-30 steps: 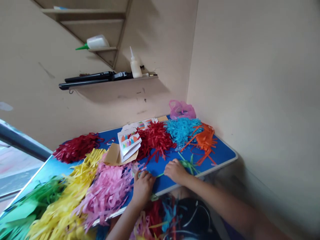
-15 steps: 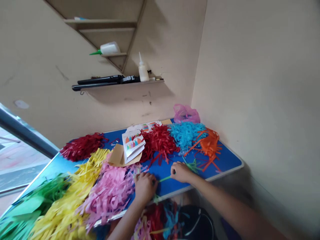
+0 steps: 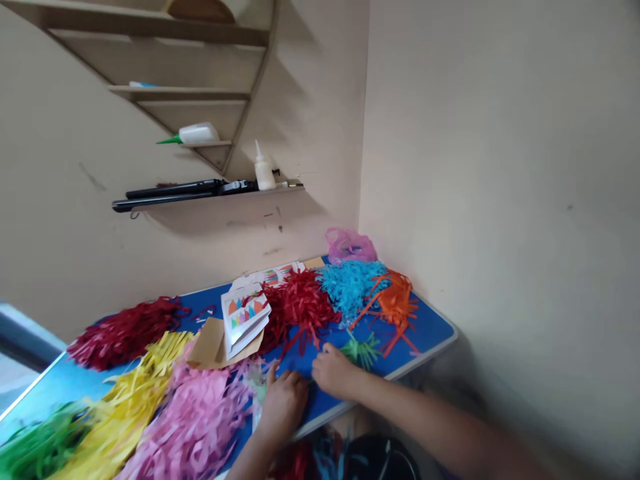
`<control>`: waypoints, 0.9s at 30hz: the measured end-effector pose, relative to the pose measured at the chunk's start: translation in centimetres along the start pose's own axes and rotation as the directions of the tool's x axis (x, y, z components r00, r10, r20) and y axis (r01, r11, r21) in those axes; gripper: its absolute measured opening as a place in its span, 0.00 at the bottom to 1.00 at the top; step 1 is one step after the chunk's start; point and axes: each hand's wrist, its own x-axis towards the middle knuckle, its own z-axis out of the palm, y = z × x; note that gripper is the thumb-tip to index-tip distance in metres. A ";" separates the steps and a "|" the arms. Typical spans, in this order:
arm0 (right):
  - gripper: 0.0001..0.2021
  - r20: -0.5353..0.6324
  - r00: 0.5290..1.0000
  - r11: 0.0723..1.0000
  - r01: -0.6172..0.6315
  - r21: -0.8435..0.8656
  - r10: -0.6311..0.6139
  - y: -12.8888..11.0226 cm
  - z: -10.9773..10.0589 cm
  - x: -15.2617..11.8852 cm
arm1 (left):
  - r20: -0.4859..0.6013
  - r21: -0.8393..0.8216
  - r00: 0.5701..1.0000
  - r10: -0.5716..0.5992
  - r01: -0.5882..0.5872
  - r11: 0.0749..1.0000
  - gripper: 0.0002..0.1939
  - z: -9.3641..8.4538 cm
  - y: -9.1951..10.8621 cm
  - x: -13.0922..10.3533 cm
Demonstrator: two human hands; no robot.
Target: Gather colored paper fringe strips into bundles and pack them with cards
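Observation:
My left hand (image 3: 286, 399) rests near the front edge of the blue table (image 3: 300, 363), its fingers curled, beside the pink paper fringe (image 3: 200, 407). Just to its right, my right hand (image 3: 334, 371) is closed in a pinch. The green paper strip seen stretched between them earlier is mostly hidden by the fingers now. A small bunch of light green paper fringe (image 3: 364, 350) lies right behind my right hand. Red paper fringe (image 3: 303, 303) is heaped beyond both hands. Pale green scraps (image 3: 257, 381) show left of my left hand.
Blue (image 3: 353, 287) and orange (image 3: 397, 300) fringe lie at the back right, near a pink plastic bag (image 3: 350, 245). Yellow (image 3: 125, 407), green (image 3: 45, 440) and dark red (image 3: 127, 331) fringe cover the left. A printed box (image 3: 246, 317) sits mid-table; a wall shelf (image 3: 220, 193) holds a glue bottle (image 3: 264, 170).
My hands have come closer together, and the green strip between them has dropped from sight. The camera view has tilted up and turned right.

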 end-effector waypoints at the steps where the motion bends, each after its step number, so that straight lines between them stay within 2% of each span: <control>1: 0.08 -0.007 1.000 1.000 -0.016 0.007 0.016 -0.3 -0.5 -0.1 | -0.013 0.007 1.000 0.006 -0.005 1.000 0.13 -0.2 0.0 0.0; 4: 0.07 -0.029 0.998 0.997 -0.056 0.060 0.058 -1.6 -2.7 -1.6 | -0.138 -0.012 0.990 0.029 -0.031 0.999 0.16 -2.0 0.7 -0.8; 6: 0.08 -0.072 0.994 0.963 -0.066 0.261 0.088 -2.7 -4.5 -3.5 | -0.312 -0.077 0.948 0.059 -0.087 0.993 0.17 -4.3 1.9 -1.9; 7: 0.09 -0.079 0.990 0.890 -0.067 0.451 0.115 -3.2 -5.2 -4.4 | -0.389 -0.112 0.918 0.073 -0.126 0.986 0.16 -5.7 2.7 -2.5; 8: 0.12 -0.040 0.990 0.754 -0.075 0.653 0.134 -3.6 -5.9 -5.2 | -0.456 -0.139 0.885 0.092 -0.173 0.975 0.15 -7.0 3.4 -2.9; 9: 0.15 0.033 0.990 0.555 -0.105 0.825 0.139 -4.0 -6.3 -5.7 | -0.465 -0.151 0.877 0.121 -0.213 0.965 0.13 -8.3 4.1 -3.1; 10: 0.17 0.118 0.985 0.327 -0.154 0.932 0.126 -4.4 -6.6 -6.1 | -0.454 -0.160 0.880 0.143 -0.238 0.958 0.12 -9.5 4.8 -3.2; 11: 0.20 0.191 0.976 0.128 -0.203 0.971 0.102 -4.8 -6.6 -6.3 | -0.453 -0.163 0.877 0.161 -0.258 0.952 0.11 -10.4 5.2 -3.2; 12: 0.21 0.238 0.967 -0.023 -0.237 0.971 0.094 -5.2 -6.4 -6.4 | -0.443 -0.161 0.880 0.171 -0.266 0.950 0.10 -11.0 5.5 -3.2; 13: 0.22 0.258 0.960 -0.123 -0.244 0.962 0.112 -5.6 -6.1 -6.5 | -0.443 -0.157 0.880 0.169 -0.261 0.952 0.10 -11.4 5.8 -3.2; 14: 0.23 0.256 0.956 -0.178 -0.229 0.957 0.146 -6.1 -5.6 -6.5 | -0.448 -0.152 0.881 0.151 -0.241 0.958 0.09 -11.5 5.9 -3.3; 16: 0.23 0.227 0.947 -0.217 -0.178 0.960 0.229 -7.2 -4.7 -6.7 | -0.434 -0.170 0.898 0.077 -0.165 0.971 0.07 -11.0 6.3 -3.8; 19: 0.22 0.161 0.918 -0.229 -0.080 0.970 0.361 -8.9 -3.6 -7.4 | -0.382 -0.325 0.913 -0.145 0.014 0.946 0.04 -9.8 7.3 -5.1; 22: 0.18 0.095 0.882 -0.221 0.011 0.975 0.462 -10.2 -3.2 -8.1 | -0.339 -0.505 0.875 -0.347 0.142 0.851 0.05 -8.7 8.8 -6.2; 24: 0.17 0.073 0.869 -0.222 0.044 0.974 0.490 -10.7 -3.2 -8.3 | -0.318 -0.557 0.867 -0.385 0.158 0.815 0.06 -8.3 9.3 -6.6; 27: 0.16 0.032 0.852 -0.206 0.090 0.974 0.523 -10.8 -3.6 -8.3 | -0.273 -0.580 0.893 -0.357 0.144 0.802 0.07 -7.8 9.1 -7.1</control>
